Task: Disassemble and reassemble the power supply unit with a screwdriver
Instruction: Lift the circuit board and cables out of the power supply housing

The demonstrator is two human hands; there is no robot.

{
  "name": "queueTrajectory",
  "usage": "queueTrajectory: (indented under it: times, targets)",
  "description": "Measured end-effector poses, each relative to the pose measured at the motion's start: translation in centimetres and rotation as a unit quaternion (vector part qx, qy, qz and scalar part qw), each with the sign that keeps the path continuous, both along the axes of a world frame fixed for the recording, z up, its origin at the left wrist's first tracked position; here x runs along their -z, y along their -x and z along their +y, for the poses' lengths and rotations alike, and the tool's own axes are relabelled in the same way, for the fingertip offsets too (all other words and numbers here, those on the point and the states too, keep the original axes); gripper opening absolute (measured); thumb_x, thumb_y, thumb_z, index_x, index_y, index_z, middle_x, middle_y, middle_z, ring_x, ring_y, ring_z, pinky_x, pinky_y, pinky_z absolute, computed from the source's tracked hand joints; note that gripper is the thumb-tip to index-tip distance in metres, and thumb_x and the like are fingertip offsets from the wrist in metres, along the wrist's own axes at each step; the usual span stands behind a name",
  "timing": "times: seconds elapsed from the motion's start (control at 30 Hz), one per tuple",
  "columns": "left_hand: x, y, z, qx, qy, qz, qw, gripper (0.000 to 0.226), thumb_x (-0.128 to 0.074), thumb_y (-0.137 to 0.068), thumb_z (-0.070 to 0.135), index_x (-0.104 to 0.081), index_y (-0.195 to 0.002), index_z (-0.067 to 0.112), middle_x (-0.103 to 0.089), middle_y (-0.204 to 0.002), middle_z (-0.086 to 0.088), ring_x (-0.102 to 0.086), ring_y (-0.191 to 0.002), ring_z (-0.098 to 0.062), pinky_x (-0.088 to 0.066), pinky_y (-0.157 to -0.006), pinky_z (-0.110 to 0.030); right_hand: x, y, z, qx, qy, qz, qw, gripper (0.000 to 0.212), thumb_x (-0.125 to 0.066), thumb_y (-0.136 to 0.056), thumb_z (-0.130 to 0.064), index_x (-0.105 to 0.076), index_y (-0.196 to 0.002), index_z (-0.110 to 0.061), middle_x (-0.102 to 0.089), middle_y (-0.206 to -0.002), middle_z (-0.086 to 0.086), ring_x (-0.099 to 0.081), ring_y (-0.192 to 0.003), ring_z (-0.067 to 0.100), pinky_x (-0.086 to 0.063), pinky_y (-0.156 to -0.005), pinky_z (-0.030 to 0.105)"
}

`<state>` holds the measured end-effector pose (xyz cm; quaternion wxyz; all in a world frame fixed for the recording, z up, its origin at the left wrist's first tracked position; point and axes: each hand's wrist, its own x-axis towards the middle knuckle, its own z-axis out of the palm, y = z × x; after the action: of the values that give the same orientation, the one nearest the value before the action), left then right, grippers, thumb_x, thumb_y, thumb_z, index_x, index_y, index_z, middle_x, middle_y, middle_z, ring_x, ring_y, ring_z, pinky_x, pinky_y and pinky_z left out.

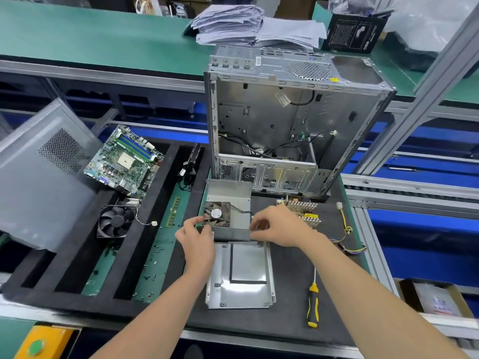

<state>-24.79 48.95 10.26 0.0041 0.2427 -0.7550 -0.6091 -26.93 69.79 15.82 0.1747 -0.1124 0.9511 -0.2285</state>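
The power supply's grey metal cover (pixel 229 193) lies open side up on the black mat, with a small fan (pixel 217 214) fixed inside it. My left hand (pixel 197 238) grips the cover's near left corner. My right hand (pixel 278 226) grips its near right corner. The flat base plate (pixel 241 275) of the supply lies just in front of the cover. The supply's circuit board (pixel 302 209) with heat sinks and coloured wires sits to the right, partly behind my right hand. A yellow and black screwdriver (pixel 313 304) lies on the mat at the near right.
An empty computer case (pixel 293 120) stands upright behind the cover. On the left, a black foam tray (pixel 77 255) holds a motherboard (pixel 125 161), a cooling fan (pixel 116 221), a memory stick and several loose screws. A grey side panel (pixel 39 182) leans at far left.
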Motion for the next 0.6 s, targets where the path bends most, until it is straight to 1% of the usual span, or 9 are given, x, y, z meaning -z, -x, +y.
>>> queueTrajectory:
  times: [0.1, 0.17, 0.2, 0.27, 0.33, 0.37, 0.47, 0.53, 0.6]
  targets:
    - [-0.1, -0.4, 0.7, -0.018, 0.000, 0.007, 1.000, 0.018, -0.054, -0.104, 0.018, -0.050, -0.118, 0.028, -0.030, -0.130, 0.001, -0.054, -0.086, -0.008, -0.034, -0.064, -0.018, 0.2, -0.5, 0.4, 0.003, -0.016, -0.026, 1.000, 0.019, -0.080, -0.085, -0.020, -0.078, -0.104, -0.022, -0.072, -0.084, -0.011, -0.068, -0.078, 0.003, -0.056, -0.070, 0.021]
    - [-0.1, -0.4, 0.8, -0.041, 0.000, 0.015, 0.999, 0.025, -0.059, -0.103, 0.016, -0.048, -0.122, 0.025, -0.028, -0.132, -0.001, -0.053, -0.083, -0.010, -0.035, -0.064, -0.017, 0.2, -0.9, 1.1, 0.017, -0.012, -0.040, 0.999, 0.022, -0.075, -0.083, -0.010, -0.078, -0.102, -0.020, -0.071, -0.078, -0.011, -0.067, -0.069, 0.001, -0.050, -0.060, 0.013]
    - [-0.1, -0.4, 0.9, -0.049, 0.001, 0.018, 0.999, 0.028, -0.062, -0.101, 0.015, -0.048, -0.124, 0.024, -0.028, -0.134, -0.002, -0.054, -0.085, -0.012, -0.038, -0.066, -0.018, 0.2, -1.0, 1.5, 0.022, -0.009, -0.045, 0.999, 0.024, -0.072, -0.082, -0.007, -0.078, -0.102, -0.019, -0.071, -0.077, -0.011, -0.065, -0.064, -0.001, -0.045, -0.054, 0.009]
    - [-0.2, -0.5, 1.0, -0.061, 0.024, 0.019, 0.998, 0.035, -0.067, -0.098, 0.014, -0.047, -0.125, 0.022, -0.028, -0.135, -0.004, -0.053, -0.097, -0.024, -0.044, -0.076, -0.028, 0.3, -1.3, 2.2, 0.031, 0.000, -0.057, 0.998, 0.025, -0.072, -0.082, -0.004, -0.077, -0.103, -0.016, -0.073, -0.078, -0.007, -0.063, -0.059, -0.002, -0.042, -0.049, 0.007]
    - [-0.3, -0.8, 1.1, -0.071, 0.082, 0.036, 0.993, 0.038, -0.071, -0.093, 0.013, -0.047, -0.121, 0.022, -0.031, -0.131, -0.004, -0.045, -0.110, -0.029, -0.042, -0.082, -0.038, 0.4, -1.6, 3.0, 0.040, 0.013, -0.066, 0.997, 0.025, -0.076, -0.082, -0.005, -0.075, -0.104, -0.016, -0.075, -0.082, -0.004, -0.064, -0.063, 0.003, -0.043, -0.049, 0.008]
    - [-0.4, -0.9, 1.0, -0.068, 0.115, 0.060, 0.989, 0.037, -0.071, -0.090, 0.011, -0.049, -0.117, 0.021, -0.035, -0.127, -0.004, -0.043, -0.110, -0.027, -0.041, -0.082, -0.039, 0.4, -1.8, 3.4, 0.047, 0.023, -0.068, 0.996, 0.025, -0.078, -0.083, -0.006, -0.073, -0.105, -0.016, -0.075, -0.084, -0.003, -0.065, -0.066, 0.006, -0.046, -0.050, 0.010]
    - [-0.9, -1.0, 0.6, 0.006, 0.154, 0.135, 0.979, 0.025, -0.065, -0.087, 0.008, -0.054, -0.102, 0.025, -0.056, -0.097, 0.005, -0.054, -0.087, -0.017, -0.039, -0.068, -0.032, 0.4, -2.3, 3.9, 0.073, 0.056, -0.056, 0.994, 0.020, -0.081, -0.087, -0.020, -0.071, -0.105, -0.019, -0.074, -0.088, -0.003, -0.070, -0.070, 0.012, -0.054, -0.054, 0.018]
    - [-1.6, -0.8, 0.6, 0.076, 0.175, 0.134, 0.973, 0.023, -0.063, -0.086, 0.012, -0.056, -0.096, 0.031, -0.061, -0.080, 0.010, -0.060, -0.076, -0.012, -0.038, -0.060, -0.029, 0.3, -2.3, 4.3, 0.093, 0.051, -0.012, 0.994, 0.014, -0.078, -0.090, -0.031, -0.073, -0.101, -0.024, -0.074, -0.089, -0.007, -0.068, -0.072, 0.003, -0.054, -0.062, 0.018]
    - [-2.3, -0.6, 0.6, 0.135, 0.214, 0.109, 0.961, 0.018, -0.063, -0.085, 0.021, -0.056, -0.094, 0.035, -0.064, -0.075, 0.014, -0.061, -0.075, -0.010, -0.043, -0.062, -0.029, 0.1, -2.2, 4.9, 0.135, 0.050, 0.039, 0.989, 0.008, -0.072, -0.093, -0.033, -0.074, -0.097, -0.026, -0.074, -0.090, -0.009, -0.065, -0.071, -0.004, -0.054, -0.071, 0.023]
